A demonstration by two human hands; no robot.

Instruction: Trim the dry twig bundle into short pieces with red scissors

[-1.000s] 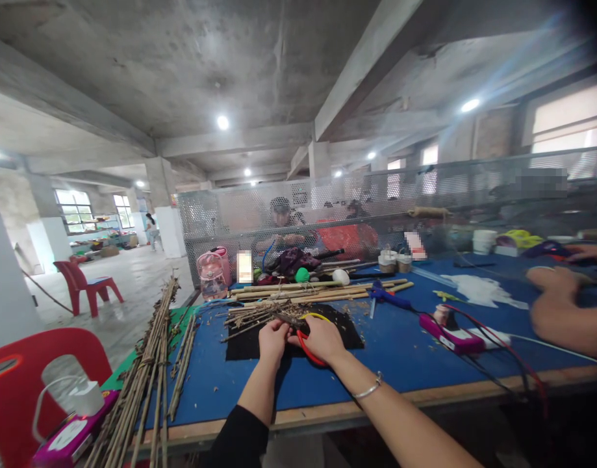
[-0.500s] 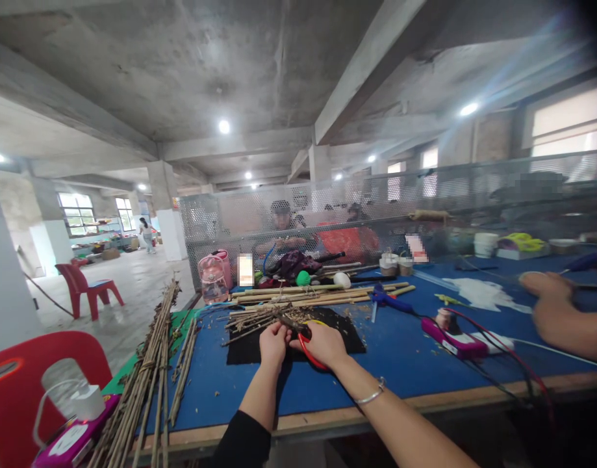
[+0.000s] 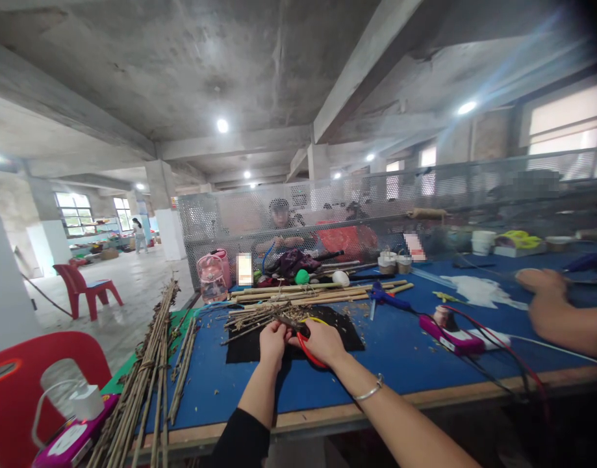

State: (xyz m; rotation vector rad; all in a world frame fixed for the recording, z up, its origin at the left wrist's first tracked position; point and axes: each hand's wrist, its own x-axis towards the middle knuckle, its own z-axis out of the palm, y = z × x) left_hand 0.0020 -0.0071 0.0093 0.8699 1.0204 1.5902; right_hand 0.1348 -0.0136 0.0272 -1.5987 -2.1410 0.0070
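Note:
Over a black mat on the blue tabletop, my right hand is closed round shears with red and yellow handles. Their dark blades point left, over the fingertips of my left hand. That hand is closed in a pinch beside the blades; what it pinches is too small to make out. Just beyond both hands lies a pile of short cut twigs, with small chips scattered across the mat.
Long twigs lie bundled at the left edge, near a red chair. Behind the mat are bamboo sticks and a blue glue gun. A purple power strip with cables sits right; another person's arm reaches in there.
The shears' blades have tilted slightly lower over my left fingertips. Both hands stay in nearly the same place, and the view has shifted very slightly.

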